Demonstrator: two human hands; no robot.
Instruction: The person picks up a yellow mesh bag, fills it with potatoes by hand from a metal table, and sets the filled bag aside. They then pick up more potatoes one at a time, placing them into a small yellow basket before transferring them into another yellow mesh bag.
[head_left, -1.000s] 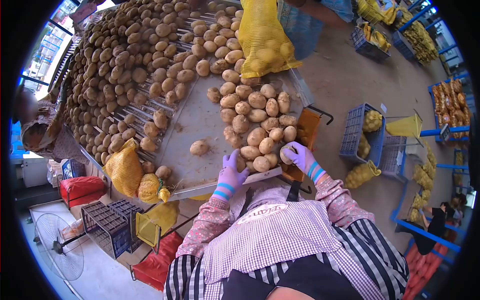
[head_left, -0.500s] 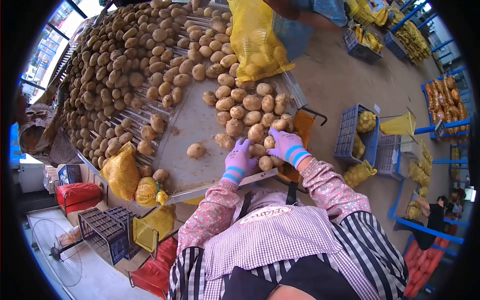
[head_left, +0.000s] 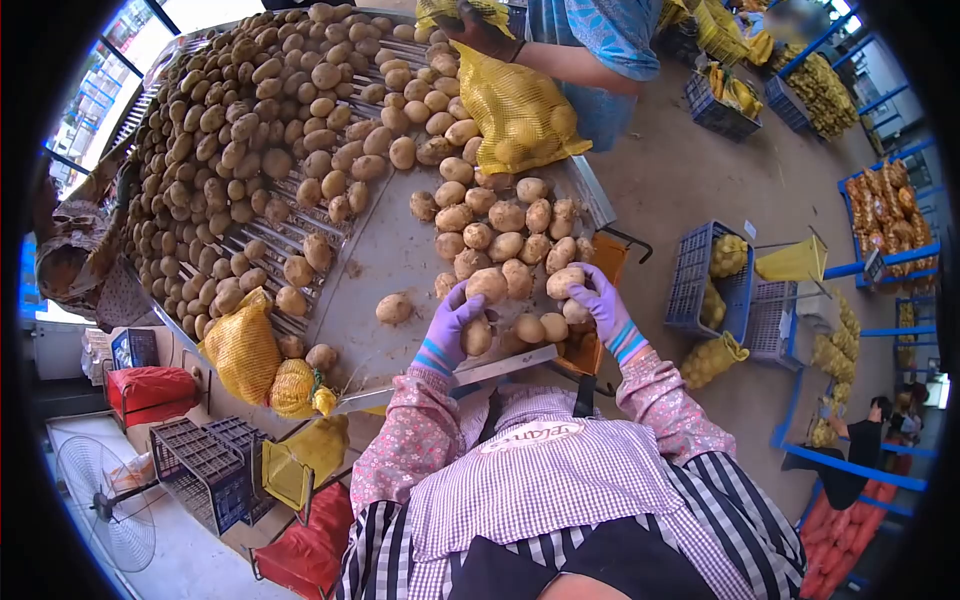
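- Two hands in purple gloves with blue wrist bands work at lower centre of the frame, forearms in pink floral sleeves angled inward from below.
- The left hand reaches up and right, palm turned inward; its fingers are bent and closed on an oval tan potato, and a rounder brown potato sits against its thumb side.
- The right hand leans up and left, thumb and fingers clamped on a pale oval potato at the right side of the pile.
- Compared with the earlier frame, the hands are wider apart — the right has shifted right, the left a little down and left.
- At upper centre, a co-worker's hand now shows, gripping yellow netting above the yellow mesh bag.
- The loose potatoes lie on the grey metal tray, centre of the frame, between the hands and the mesh bag; a single tan potato rests well apart at left, as before.
- The large potato heap covers the slatted metal rollers, upper left — an orange mesh sack lies at their lower edge.
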